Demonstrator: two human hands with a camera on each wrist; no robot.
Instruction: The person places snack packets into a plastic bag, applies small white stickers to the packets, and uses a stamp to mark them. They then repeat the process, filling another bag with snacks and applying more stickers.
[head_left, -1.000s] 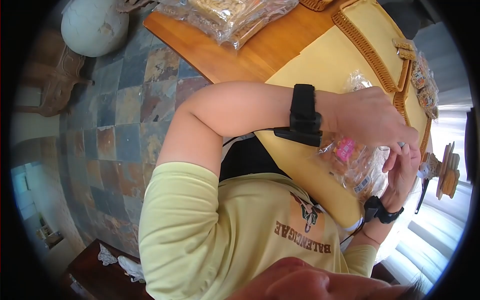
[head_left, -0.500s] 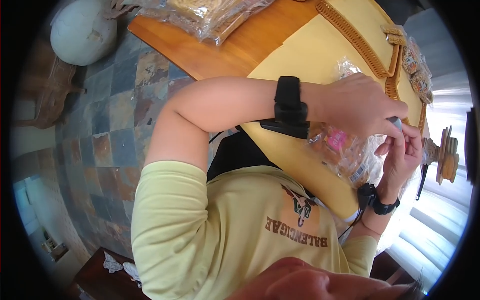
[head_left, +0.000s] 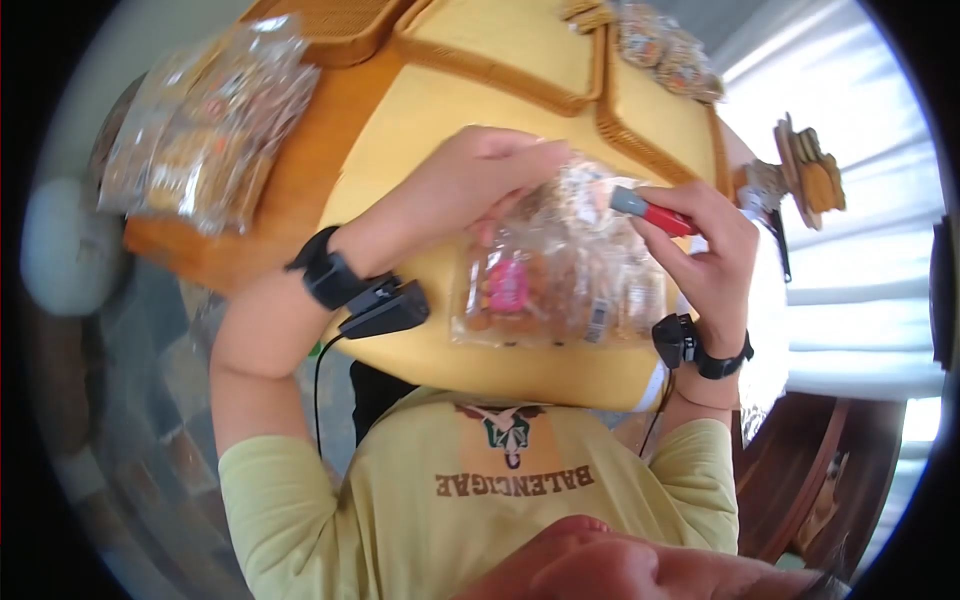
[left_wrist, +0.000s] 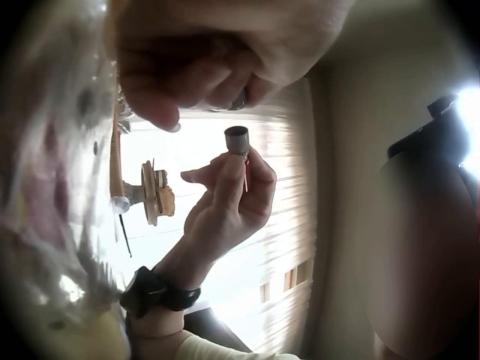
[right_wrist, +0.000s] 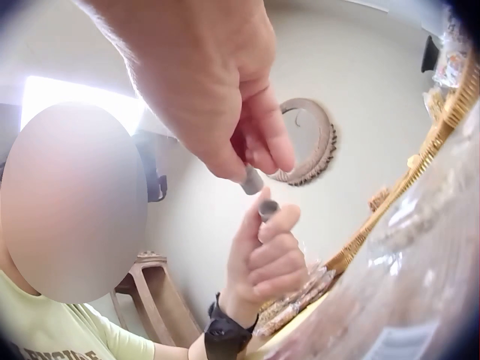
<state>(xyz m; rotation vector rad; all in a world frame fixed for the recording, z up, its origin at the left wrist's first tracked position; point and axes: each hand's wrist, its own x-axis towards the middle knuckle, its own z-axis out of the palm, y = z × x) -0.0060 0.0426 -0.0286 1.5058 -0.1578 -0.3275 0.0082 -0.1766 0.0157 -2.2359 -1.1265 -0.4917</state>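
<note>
Between the fingertips of my right hand [head_left: 712, 250] is a slim tube [head_left: 665, 219], red with a grey end; that end shows as a hollow rim [left_wrist: 237, 140] in the left wrist view. My left hand [head_left: 480, 185], a short way to the left, is bent over a clear bag of snacks, its fingertips partly hidden. In the right wrist view the left hand [right_wrist: 271, 259] pinches a small grey cylinder [right_wrist: 268, 211] with an open end, just below the tube's grey end [right_wrist: 252, 181]. The two pieces are apart. A clear packet with a pink label [head_left: 508, 285] lies below the hands.
Woven trays [head_left: 500, 75] line the table's far side, with small packets [head_left: 668, 55] at the far right. Large clear bags of snacks [head_left: 205, 130] lie at the left. A wooden stand [head_left: 800, 165] is beyond the right edge.
The hands, close together before, have moved apart, and the red and grey tube now shows in the right hand. The head view has swung left, bringing the large bags lower into view.
</note>
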